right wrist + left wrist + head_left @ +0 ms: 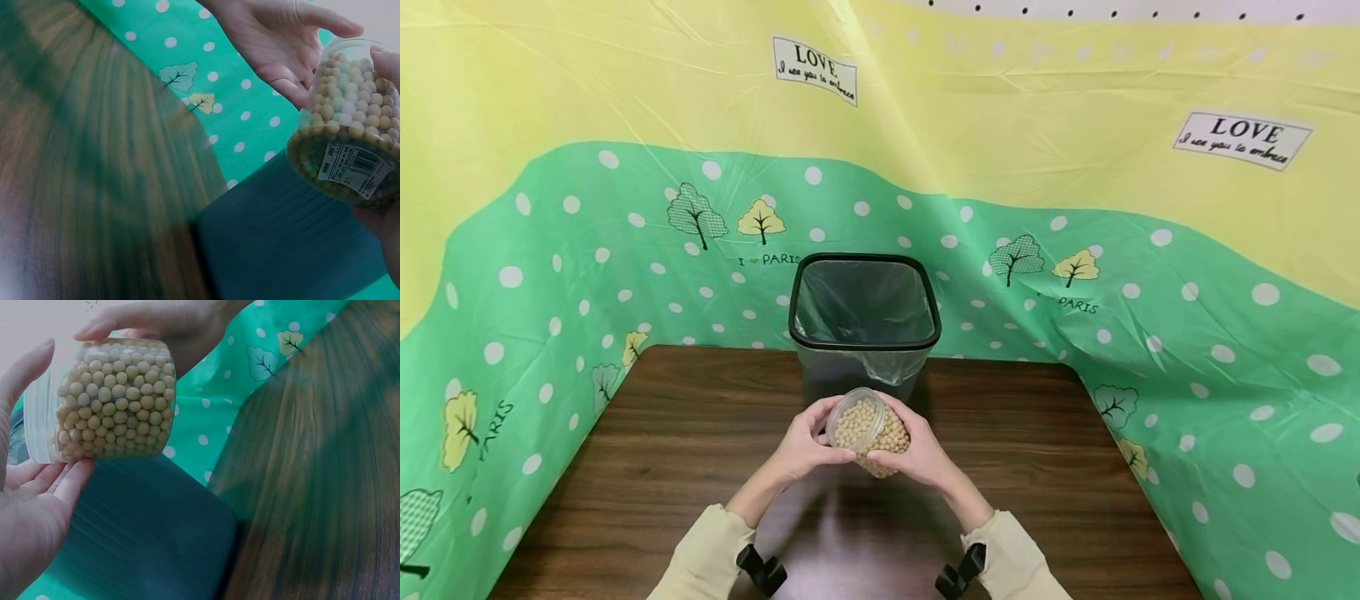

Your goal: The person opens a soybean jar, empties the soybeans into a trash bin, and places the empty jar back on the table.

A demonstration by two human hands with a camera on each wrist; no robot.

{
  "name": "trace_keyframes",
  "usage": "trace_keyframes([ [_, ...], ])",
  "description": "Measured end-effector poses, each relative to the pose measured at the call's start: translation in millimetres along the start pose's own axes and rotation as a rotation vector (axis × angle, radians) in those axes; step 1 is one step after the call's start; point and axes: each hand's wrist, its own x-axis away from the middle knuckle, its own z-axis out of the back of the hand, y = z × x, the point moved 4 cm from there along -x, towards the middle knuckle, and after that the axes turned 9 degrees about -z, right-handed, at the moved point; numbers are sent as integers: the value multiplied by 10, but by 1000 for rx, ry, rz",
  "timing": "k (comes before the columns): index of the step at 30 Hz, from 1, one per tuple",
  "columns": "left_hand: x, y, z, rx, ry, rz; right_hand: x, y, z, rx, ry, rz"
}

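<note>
A clear jar of round beige beans (892, 433) is held tilted in front of the bin, its clear lid (855, 422) turned toward the upper left. My right hand (919, 446) grips the jar's body, thumb on the near side. Around the lid end curves my left hand (808, 443), with its thumb by the lower rim. In the left wrist view, the left hand's fingers (72, 487) touch the jar from below, beside the lid. A white barcode label (354, 169) shows on the jar's base in the right wrist view.
A dark bin (865, 343) with a black rim and a clear plastic liner stands at the back of the brown wooden table (700, 433). Green and yellow patterned cloth (647, 225) hangs behind the table and along both sides.
</note>
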Motion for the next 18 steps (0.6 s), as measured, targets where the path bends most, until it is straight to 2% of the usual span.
trace_keyframes([
  [4,-12,15,2,22,-31,-5,5,-36,16,12,14,-2],
  [8,-47,38,14,61,-75,-26,15,-44,35,-31,41,7],
  [12,-83,40,24,74,-90,-54,19,-39,40,-63,47,28],
  [18,-101,21,4,109,-98,-105,29,-46,41,-6,113,87],
])
